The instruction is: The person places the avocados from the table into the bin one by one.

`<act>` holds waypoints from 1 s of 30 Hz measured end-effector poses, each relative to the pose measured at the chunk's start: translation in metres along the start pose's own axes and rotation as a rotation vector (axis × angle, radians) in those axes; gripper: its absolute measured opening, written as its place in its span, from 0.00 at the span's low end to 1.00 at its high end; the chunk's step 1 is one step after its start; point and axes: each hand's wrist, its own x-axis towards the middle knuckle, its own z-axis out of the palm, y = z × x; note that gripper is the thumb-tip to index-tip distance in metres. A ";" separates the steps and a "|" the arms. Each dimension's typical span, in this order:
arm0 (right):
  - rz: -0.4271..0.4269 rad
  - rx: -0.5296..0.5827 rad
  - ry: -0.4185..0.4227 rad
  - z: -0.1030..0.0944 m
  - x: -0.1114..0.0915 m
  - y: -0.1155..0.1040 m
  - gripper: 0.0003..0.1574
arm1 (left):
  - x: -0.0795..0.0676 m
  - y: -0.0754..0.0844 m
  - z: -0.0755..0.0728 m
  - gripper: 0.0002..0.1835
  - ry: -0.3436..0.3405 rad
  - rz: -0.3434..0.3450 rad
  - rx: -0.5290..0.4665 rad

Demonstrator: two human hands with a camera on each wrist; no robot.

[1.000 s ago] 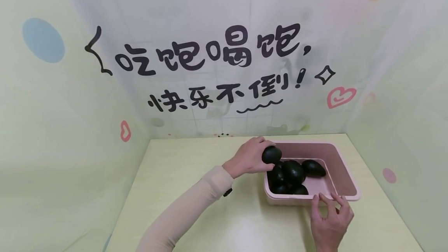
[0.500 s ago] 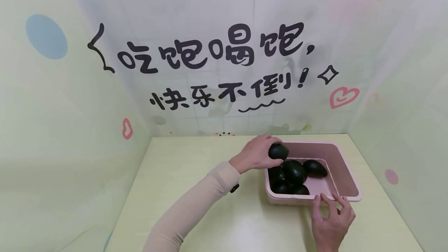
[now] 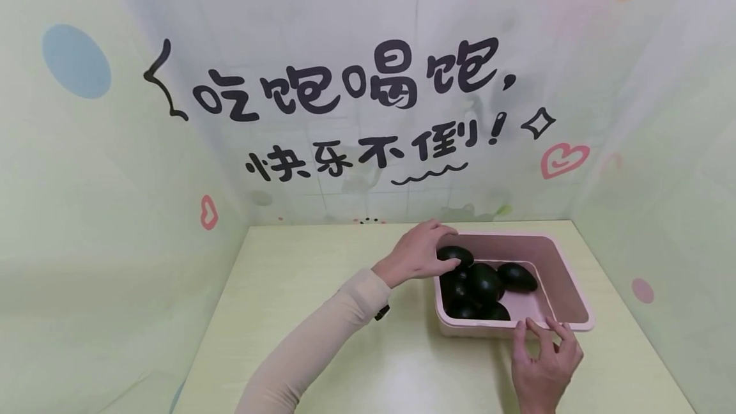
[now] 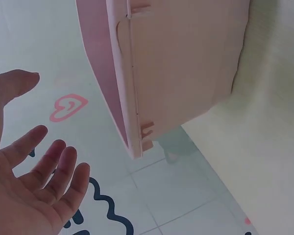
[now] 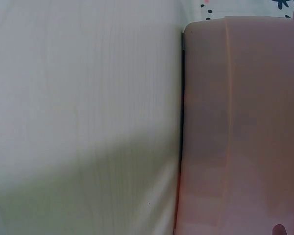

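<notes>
Several dark green, glossy avocados (image 3: 484, 282) lie in a pink plastic bin (image 3: 512, 324), most of them heaped toward its left side. One avocado (image 3: 454, 254) lies at the back left corner of the heap, directly below my left hand (image 3: 415, 252). That hand is spread over the bin's left rim, and the left wrist view shows its fingers (image 4: 63, 161) apart with nothing between them. My right hand (image 3: 546, 363) holds the bin's near rim with thumb and fingers. Only one fingertip (image 5: 279, 229) of it shows in the right wrist view, against the bin's outer wall.
The bin stands on a pale wooden table (image 3: 322, 260), toward its right back. A printed cloth backdrop (image 3: 345, 18) with black lettering rises behind the table and along both sides.
My left hand moves right with an avocado, then lets it go onto the heap in the bin; its fingers have opened. The right hand stays at the near rim.
</notes>
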 end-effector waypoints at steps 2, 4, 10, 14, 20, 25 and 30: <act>0.004 0.001 0.000 0.000 0.000 0.000 0.15 | 0.000 -0.001 0.001 0.29 0.005 -0.005 -0.003; 0.011 0.000 -0.003 0.000 0.000 0.000 0.15 | -0.001 -0.001 0.002 0.28 0.006 -0.015 0.001; -0.001 0.003 -0.001 0.001 0.001 0.002 0.17 | -0.002 -0.001 0.006 0.27 -0.008 -0.041 0.015; -0.003 0.008 -0.008 0.001 0.001 0.002 0.16 | -0.007 0.000 0.006 0.27 0.003 -0.040 0.044; 0.005 -0.010 -0.030 0.001 0.000 0.001 0.15 | -0.022 0.002 0.002 0.27 0.056 -0.028 0.111; -0.008 -0.026 -0.020 -0.001 0.003 -0.004 0.18 | -0.037 0.004 -0.002 0.27 0.124 -0.011 0.120; 0.003 -0.068 -0.026 -0.004 0.006 -0.008 0.19 | -0.053 0.005 -0.002 0.25 0.165 -0.005 0.150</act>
